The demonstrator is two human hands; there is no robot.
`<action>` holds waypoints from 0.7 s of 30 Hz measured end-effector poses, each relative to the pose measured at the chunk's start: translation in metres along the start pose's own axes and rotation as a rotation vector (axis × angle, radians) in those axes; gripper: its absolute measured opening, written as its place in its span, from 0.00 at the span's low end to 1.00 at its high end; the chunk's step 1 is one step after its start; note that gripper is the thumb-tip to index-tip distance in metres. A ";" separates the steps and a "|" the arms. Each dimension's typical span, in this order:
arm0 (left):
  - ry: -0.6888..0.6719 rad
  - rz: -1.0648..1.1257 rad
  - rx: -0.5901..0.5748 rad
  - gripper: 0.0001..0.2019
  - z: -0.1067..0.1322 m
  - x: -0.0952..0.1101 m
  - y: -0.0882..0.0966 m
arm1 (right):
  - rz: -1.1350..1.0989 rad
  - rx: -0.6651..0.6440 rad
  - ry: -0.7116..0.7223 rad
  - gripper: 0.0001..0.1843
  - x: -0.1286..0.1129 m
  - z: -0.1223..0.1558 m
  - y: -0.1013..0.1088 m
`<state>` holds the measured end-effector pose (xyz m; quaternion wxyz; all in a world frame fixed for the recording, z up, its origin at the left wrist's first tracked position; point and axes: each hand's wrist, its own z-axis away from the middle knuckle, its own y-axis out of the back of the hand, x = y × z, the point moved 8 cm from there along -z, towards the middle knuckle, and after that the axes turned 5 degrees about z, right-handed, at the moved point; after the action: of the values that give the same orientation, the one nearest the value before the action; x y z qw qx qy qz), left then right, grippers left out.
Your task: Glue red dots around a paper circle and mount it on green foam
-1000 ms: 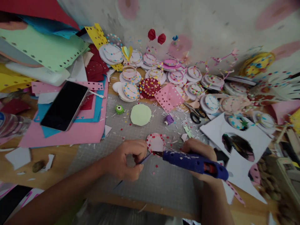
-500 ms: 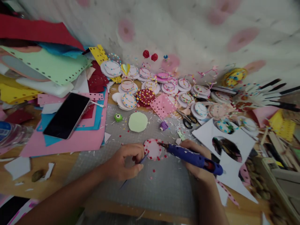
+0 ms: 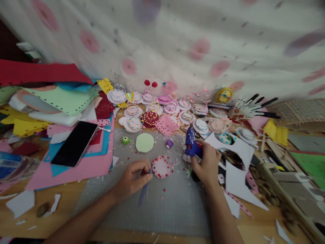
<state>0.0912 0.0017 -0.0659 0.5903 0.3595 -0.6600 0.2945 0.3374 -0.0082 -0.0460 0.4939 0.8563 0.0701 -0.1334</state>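
Note:
My left hand (image 3: 133,178) is closed in a pinch on a thin purple stick tool (image 3: 144,189), whose tip touches the left edge of a pink paper disc (image 3: 160,167) rimmed with red dots on the grey cutting mat (image 3: 175,203). To the right of the disc, my right hand (image 3: 207,162) grips a blue glue gun (image 3: 190,144), standing it upright with its nozzle pointing away from the disc. A plain green paper disc (image 3: 144,142) lies just beyond.
A black phone (image 3: 74,143) rests on pink and blue paper sheets at the left. Rows of decorated paper discs (image 3: 167,108) line the spotted curtain. Scissors (image 3: 200,135) sit behind the glue gun, beside a white sheet with round cut-outs (image 3: 238,152). Small punches (image 3: 125,140) and confetti are scattered about.
My right hand lifted the glue gun's nozzle off the pink disc and swung the gun upright, away to the right. My left hand stayed by the disc. The camera tilted upward.

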 end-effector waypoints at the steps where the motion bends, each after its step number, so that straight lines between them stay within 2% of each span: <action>1: -0.002 -0.003 -0.001 0.14 0.000 0.000 0.000 | 0.073 0.018 -0.046 0.22 0.004 0.000 0.000; 5: -0.014 0.006 -0.006 0.14 0.000 -0.002 0.000 | 0.234 0.068 -0.255 0.20 0.020 0.004 0.003; 10: -0.035 0.051 0.005 0.14 -0.001 0.001 -0.001 | 0.418 -0.039 -0.405 0.21 0.030 0.010 -0.004; 12: -0.037 0.073 0.013 0.14 -0.002 0.002 0.000 | 0.402 0.048 -0.403 0.23 0.024 0.009 0.005; 14: -0.036 0.107 0.022 0.14 -0.002 0.002 0.000 | 0.271 0.221 -0.268 0.23 0.004 0.010 0.020; 16: -0.027 0.161 0.031 0.14 -0.003 0.000 0.000 | 0.067 0.346 0.005 0.22 -0.030 0.016 0.033; 19: 0.031 0.258 0.056 0.14 -0.003 -0.008 0.000 | -0.187 0.344 0.499 0.13 -0.091 0.041 0.039; 21: 0.075 0.313 0.068 0.14 -0.002 -0.012 -0.002 | -0.285 0.308 0.725 0.07 -0.124 0.061 0.038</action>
<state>0.0943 0.0036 -0.0776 0.5489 0.2609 -0.6751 0.4182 0.2186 -0.0785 -0.0068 0.2799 0.8936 0.3362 0.1007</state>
